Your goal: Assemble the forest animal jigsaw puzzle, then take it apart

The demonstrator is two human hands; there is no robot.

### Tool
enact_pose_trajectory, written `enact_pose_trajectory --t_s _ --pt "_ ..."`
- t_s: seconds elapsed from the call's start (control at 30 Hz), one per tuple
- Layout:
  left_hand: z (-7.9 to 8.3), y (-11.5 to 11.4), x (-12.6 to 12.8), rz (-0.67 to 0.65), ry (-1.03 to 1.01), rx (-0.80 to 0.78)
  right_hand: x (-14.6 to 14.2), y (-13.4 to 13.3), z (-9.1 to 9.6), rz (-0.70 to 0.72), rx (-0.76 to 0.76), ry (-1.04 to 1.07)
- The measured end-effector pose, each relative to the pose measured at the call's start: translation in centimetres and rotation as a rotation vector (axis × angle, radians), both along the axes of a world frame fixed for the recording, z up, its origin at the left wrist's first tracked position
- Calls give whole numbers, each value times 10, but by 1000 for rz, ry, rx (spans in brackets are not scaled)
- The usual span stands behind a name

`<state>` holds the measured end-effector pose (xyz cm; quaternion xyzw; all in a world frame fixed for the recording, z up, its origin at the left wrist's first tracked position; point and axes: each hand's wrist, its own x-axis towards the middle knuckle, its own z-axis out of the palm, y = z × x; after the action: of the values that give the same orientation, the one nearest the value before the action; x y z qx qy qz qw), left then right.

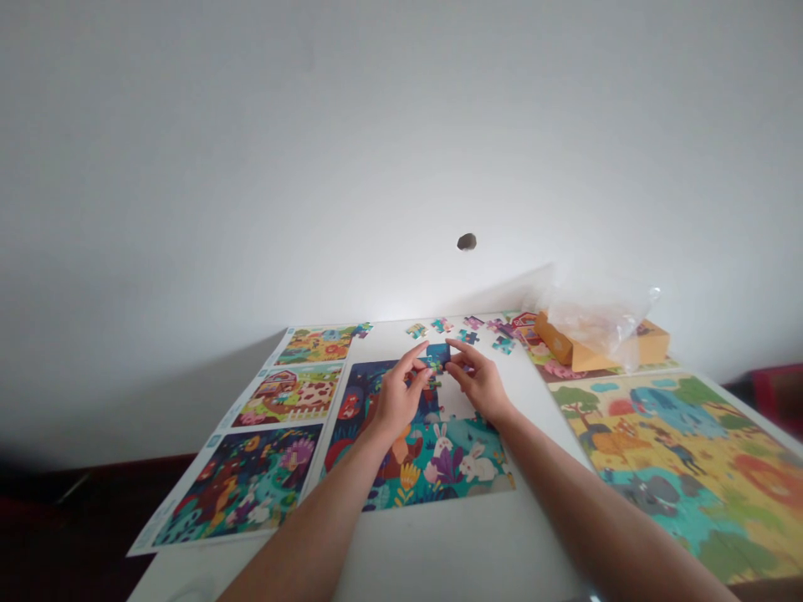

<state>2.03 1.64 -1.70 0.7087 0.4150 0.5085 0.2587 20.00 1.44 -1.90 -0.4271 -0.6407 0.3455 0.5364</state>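
The left hand [398,397] and right hand [477,380] both pinched a blue piece [437,354], steadying it at the gap in the puzzle [414,477], with loose pieces [467,336] lying just beyond, within reach.

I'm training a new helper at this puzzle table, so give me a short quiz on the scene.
1. True or false: the left hand and right hand are both above the partly built jigsaw puzzle.
2. Where do the loose pieces lie relative to that puzzle? A: beyond it; B: under the left forearm; C: on the floor.
3. How many printed pictures lie in the column left of the puzzle?

Key: 1 true; 2 A; 3 three.
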Motion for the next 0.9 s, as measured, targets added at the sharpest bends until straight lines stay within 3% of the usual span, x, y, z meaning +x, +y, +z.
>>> enact_pose_trajectory --t_s 0.57,0.9 --pt "0 0 -1 7 30 4 1 -1 3 -15 24 -40" --pt "4 -1 0 6 -43 -51 12 1 5 -5 264 -300"
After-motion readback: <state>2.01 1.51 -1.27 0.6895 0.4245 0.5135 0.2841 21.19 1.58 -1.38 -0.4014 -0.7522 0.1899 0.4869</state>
